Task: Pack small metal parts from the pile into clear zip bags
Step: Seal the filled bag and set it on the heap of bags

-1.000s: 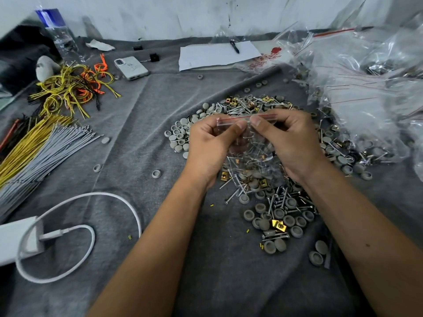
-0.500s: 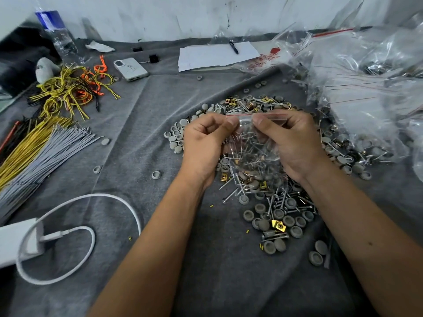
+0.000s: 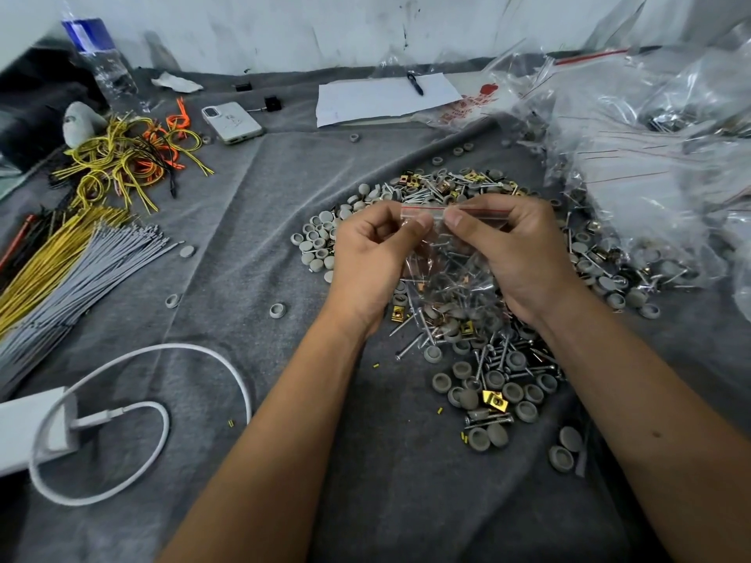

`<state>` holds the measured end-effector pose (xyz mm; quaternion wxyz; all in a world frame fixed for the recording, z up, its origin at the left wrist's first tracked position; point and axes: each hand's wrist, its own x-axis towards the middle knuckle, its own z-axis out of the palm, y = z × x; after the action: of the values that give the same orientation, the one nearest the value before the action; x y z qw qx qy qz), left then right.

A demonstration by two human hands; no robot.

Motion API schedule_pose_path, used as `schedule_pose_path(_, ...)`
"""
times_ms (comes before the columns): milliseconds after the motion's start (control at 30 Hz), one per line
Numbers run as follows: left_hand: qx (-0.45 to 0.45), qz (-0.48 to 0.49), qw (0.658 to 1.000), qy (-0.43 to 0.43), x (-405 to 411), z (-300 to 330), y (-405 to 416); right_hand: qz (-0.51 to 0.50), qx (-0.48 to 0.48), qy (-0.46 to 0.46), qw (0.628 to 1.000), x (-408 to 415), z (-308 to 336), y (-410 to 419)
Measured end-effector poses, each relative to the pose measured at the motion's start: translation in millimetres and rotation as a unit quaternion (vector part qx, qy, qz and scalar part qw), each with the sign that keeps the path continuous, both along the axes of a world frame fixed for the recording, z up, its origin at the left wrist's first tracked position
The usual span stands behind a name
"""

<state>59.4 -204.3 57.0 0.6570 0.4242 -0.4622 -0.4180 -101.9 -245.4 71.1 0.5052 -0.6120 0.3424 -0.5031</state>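
Zip bag (image 3: 449,270): clear, red strip along the top, held above the pile of parts (image 3: 479,359). I see screws and a few grey caps through the plastic. My left hand (image 3: 372,258) pinches the top strip between thumb and curled fingers; my right hand (image 3: 516,253) pinches the same strip just beside it, thumbs almost meeting.

Surface: grey cloth (image 3: 365,501) spread flat with soft creases, running back to a scuffed white wall (image 3: 284,30).

Pile: screws, grey round caps, brass-coloured clips, too many to count; it spreads under and around both hands. Stray caps lie apart on the cloth to the left, about four near the wires.

Counts elsewhere:
- one phone (image 3: 232,122), face down, far left-centre
- one sheet of paper (image 3: 382,97) with one pen (image 3: 415,83) lying on it
- one water bottle (image 3: 99,58), far left corner
- one white charger (image 3: 28,432) with one looped cable (image 3: 162,384), near left
- one bundle of grey wires (image 3: 81,274), one of yellow beside it
- a heap of clear bags (image 3: 658,148) to the right, number not tellable.
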Motion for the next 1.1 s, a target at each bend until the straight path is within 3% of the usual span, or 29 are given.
schedule_pose_path(400,-0.018,0.024,0.999,-0.036,-0.9,-0.3,-0.5,-0.01,-0.044,0.041,0.998,3.7,-4.1,0.1)
schedule_pose_path(600,-0.007,0.03,1.0,0.004,3.2,0.0,-0.9,-0.052,-0.017,-0.004,0.998,-1.8,-2.1,-5.0)
schedule_pose_path(733,0.01,0.001,1.0,0.006,-1.5,2.0,1.8,-0.026,-0.046,0.02,0.998,-0.8,-1.6,-3.2)
schedule_pose_path(900,0.0,0.053,0.998,0.03,-0.6,1.4,-0.5,0.019,-0.006,0.056,0.998,0.0,-2.4,-1.5)
schedule_pose_path(1100,-0.001,0.081,0.994,0.075,1.8,4.0,-1.1,-0.001,-0.004,0.072,0.997,-0.5,-2.6,-1.9)
